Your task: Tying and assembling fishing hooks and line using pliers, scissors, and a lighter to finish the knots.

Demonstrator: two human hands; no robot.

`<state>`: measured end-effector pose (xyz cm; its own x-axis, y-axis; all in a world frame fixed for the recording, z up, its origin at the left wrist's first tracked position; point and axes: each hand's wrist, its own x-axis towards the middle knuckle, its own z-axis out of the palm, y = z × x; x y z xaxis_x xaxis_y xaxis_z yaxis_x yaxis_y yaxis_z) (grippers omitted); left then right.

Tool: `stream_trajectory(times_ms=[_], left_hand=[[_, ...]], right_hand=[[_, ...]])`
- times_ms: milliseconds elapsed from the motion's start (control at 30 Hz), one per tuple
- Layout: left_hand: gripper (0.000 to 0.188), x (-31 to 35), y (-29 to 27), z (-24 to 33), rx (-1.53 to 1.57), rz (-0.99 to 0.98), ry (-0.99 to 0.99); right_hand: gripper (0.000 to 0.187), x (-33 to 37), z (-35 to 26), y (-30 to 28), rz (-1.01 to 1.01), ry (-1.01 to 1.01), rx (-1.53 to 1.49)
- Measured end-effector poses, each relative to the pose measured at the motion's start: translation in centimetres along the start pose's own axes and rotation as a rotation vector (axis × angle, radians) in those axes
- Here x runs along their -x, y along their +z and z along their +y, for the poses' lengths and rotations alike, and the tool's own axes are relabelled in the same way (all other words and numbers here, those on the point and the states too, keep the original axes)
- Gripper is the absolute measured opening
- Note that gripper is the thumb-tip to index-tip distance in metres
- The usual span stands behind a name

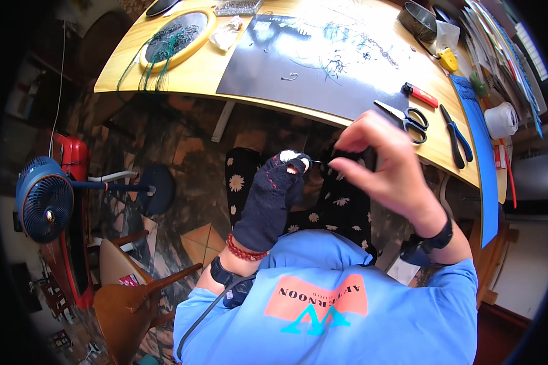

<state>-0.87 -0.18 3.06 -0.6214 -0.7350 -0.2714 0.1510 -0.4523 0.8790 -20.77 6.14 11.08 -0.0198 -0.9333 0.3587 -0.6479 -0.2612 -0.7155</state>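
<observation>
My left hand (274, 194) wears a black fingerless glove with red stitching and pinches a small white piece at its fingertips. My right hand (380, 161) is bare, its fingers pinched together on something thin and dark right beside the left fingertips, possibly a wire or thread; I cannot tell exactly what. Both hands are held up over my lap, in front of the wooden table's near edge (268, 104). A red bead bracelet (243, 250) and a black band sit on my left wrist.
A dark mat (274, 67) with thin wires lies on the table. Black scissors (408, 117), a red-handled tool (421, 95) and blue-handled pliers (456, 137) lie at the right. A yellow-rimmed round tray (179, 36) sits far left. A blue fan (42, 198) and wooden chairs stand on the floor.
</observation>
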Motion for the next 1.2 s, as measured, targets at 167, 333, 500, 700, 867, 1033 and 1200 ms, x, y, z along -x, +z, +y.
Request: stream_trajectory(times_ms=[167,333,500,700,867,1033,1200], left_hand=[[0.016,0.1,0.5,0.8,-0.273,-0.061,0.29],[0.02,1.2,0.5,1.7,-0.316,0.006,0.346],[0.047,-0.4,-0.9,2.6,0.224,0.057,0.259],[0.052,0.2,-1.3,6.2,0.002,0.009,0.391],[0.032,-1.2,-0.6,7.9,-0.007,0.158,0.348],[0.035,-3.4,-1.5,8.8,0.02,0.206,0.362],[0.033,-4.7,-0.7,8.8,-0.149,0.345,0.396]], right_hand=[[0.013,0.1,0.5,1.8,-0.03,0.065,-0.087],[0.018,-1.3,-0.3,0.6,-0.126,-0.175,0.083],[0.018,-4.4,-1.1,-3.7,-0.104,-0.315,0.453],[0.019,-11.0,2.0,-10.8,0.026,-0.439,0.703],[0.016,-17.0,6.2,-15.3,0.093,-0.39,0.817],[0.014,-23.9,12.1,-17.6,0.094,-0.382,0.849],[0.014,-29.0,17.1,-17.7,0.034,-0.329,0.961]])
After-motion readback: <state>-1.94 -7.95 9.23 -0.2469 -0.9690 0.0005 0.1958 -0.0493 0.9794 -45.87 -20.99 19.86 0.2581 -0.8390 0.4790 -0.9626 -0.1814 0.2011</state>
